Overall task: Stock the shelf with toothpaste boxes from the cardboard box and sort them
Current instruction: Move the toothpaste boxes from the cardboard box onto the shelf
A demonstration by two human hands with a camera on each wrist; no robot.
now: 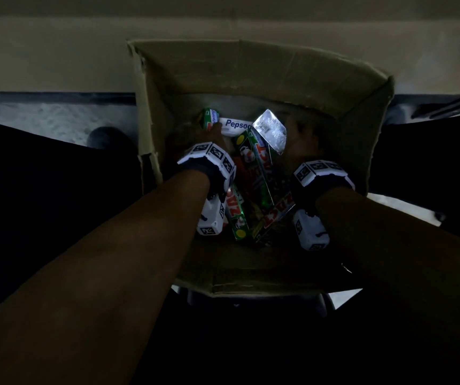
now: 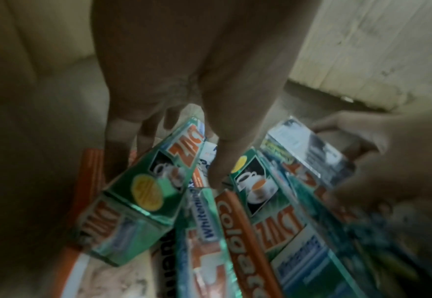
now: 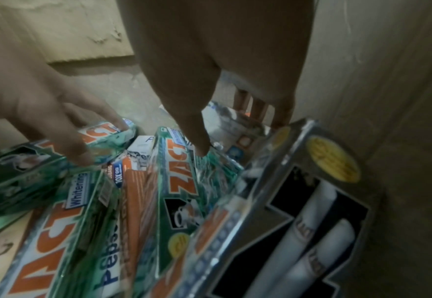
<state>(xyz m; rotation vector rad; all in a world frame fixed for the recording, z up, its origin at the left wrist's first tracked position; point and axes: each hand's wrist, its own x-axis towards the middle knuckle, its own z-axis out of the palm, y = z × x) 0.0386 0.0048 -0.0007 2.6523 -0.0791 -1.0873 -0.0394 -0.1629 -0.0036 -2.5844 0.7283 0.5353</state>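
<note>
While both hands [image 1: 192, 140] reach in (fingers extended), toothpaste boxes [image 1: 253, 173] fill cardboard box [image 1: 251, 76].

The head view is very dim, its lower half nearly black; glare whitens one shiny silver box [image 1: 271, 131]. Both wrist views are brighter yet softly blurred, smeared and stretched toward the edges

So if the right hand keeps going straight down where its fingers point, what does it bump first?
Probably the silvery box leaning by the cardboard box wall. The right hand hangs just above it, thumb near a green Zact box. Depth is unclear.
</note>
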